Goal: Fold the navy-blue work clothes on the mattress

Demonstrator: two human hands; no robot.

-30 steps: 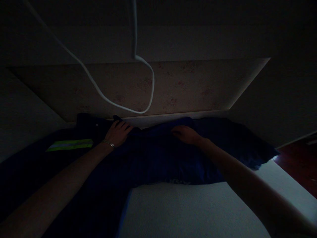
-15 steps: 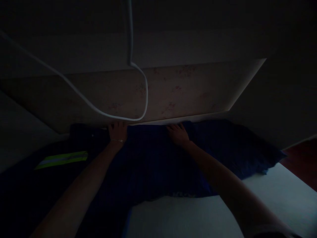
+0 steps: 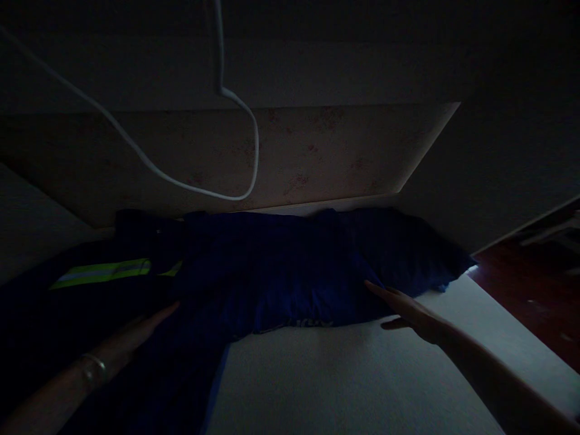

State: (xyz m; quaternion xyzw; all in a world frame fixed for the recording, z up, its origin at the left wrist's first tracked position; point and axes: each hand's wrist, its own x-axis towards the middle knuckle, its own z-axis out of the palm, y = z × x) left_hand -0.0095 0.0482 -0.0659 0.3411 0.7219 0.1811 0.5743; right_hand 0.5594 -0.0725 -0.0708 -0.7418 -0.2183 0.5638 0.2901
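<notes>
Garment [image 3: 290, 272] along edge of panel [image 3: 312, 160]

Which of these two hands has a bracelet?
The left hand, below the longer yellow-green strip: a thin, shiny bracelet circles its wrist. The right hand, by the blue cloth's lower edge, shows none.

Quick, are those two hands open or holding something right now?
Left hand: open, holding nothing, over the dark blue garment.
Right hand: open, holding nothing, by the garment's near edge.
</notes>
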